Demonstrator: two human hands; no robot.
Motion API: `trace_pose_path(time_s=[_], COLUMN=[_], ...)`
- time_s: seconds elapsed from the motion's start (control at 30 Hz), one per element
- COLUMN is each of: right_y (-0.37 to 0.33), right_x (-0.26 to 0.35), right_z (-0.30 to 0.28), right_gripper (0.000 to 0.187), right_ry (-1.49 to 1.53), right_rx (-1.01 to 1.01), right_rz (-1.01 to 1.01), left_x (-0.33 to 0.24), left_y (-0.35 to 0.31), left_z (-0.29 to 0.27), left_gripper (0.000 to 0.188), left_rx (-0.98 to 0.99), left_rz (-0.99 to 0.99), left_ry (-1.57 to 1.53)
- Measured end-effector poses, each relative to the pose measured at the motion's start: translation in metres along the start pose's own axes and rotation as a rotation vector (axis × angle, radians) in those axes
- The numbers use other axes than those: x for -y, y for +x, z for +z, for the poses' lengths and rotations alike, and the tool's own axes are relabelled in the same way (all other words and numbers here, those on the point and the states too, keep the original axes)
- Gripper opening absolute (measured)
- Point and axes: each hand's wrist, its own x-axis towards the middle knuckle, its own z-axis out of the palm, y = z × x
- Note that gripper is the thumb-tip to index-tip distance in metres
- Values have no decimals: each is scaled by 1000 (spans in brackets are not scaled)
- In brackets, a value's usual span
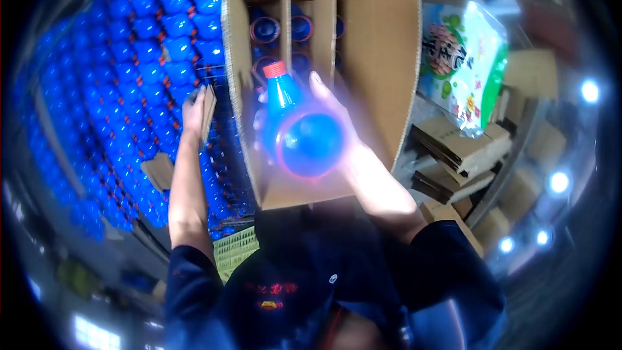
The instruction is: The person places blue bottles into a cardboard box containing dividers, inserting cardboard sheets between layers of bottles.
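My right hand (350, 142) is wrapped round a shiny blue bottle (310, 144) with a red cap. The bottle is tilted, its round base facing me and its cap pointing away, above the open cardboard box (379, 78). My left hand (193, 116) grips a small stack of flat cardboard pieces (208, 115) beside the box's left wall; some of its fingers are hidden. In the box, upright cardboard dividers (322, 35) separate several standing blue bottles (264, 30), partly in shadow.
Rows of blue bottles (149, 52) with red caps fill the left side. A loose cardboard piece (159, 172) lies on them. Below sits a pale green plastic crate (234, 249). To the right are a printed plastic bag (476, 68) and stacked flat cardboard (466, 146).
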Motion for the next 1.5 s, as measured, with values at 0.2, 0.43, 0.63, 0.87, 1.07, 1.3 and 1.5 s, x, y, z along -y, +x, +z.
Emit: trace_pose_path(time_s=[0.2, 0.43, 0.63, 0.87, 1.07, 1.3, 1.5], right_y=[-2, -4, -30, -38, -41, -22, -11], right_x=[31, 37, 31, 24, 18, 33, 32], right_z=[-28, -50, -27, 8, 31, 18, 19], right_gripper=[65, 55, 50, 51, 56, 64, 63], right_ry=[-213, -405, -390, -555, -665, -790, -638], right_rx=[-145, -323, -215, -129, -113, -76, 171], right_rz=[-256, -396, -460, -464, -437, -430, -408], left_x=[16, -47, -57, -33, -68, -87, -90], left_y=[130, 84, 22, -118, -169, -197, -207], left_z=[77, 117, 61, -87, -84, -58, -63], left_gripper=[90, 93, 94, 60, 45, 42, 41], left_rx=[-216, -270, -92, 749, 1078, 344, 261], left_rz=[-104, -230, -120, -151, -144, -6, 12], left_ry=[490, 691, 115, -1008, -1251, -953, -889])
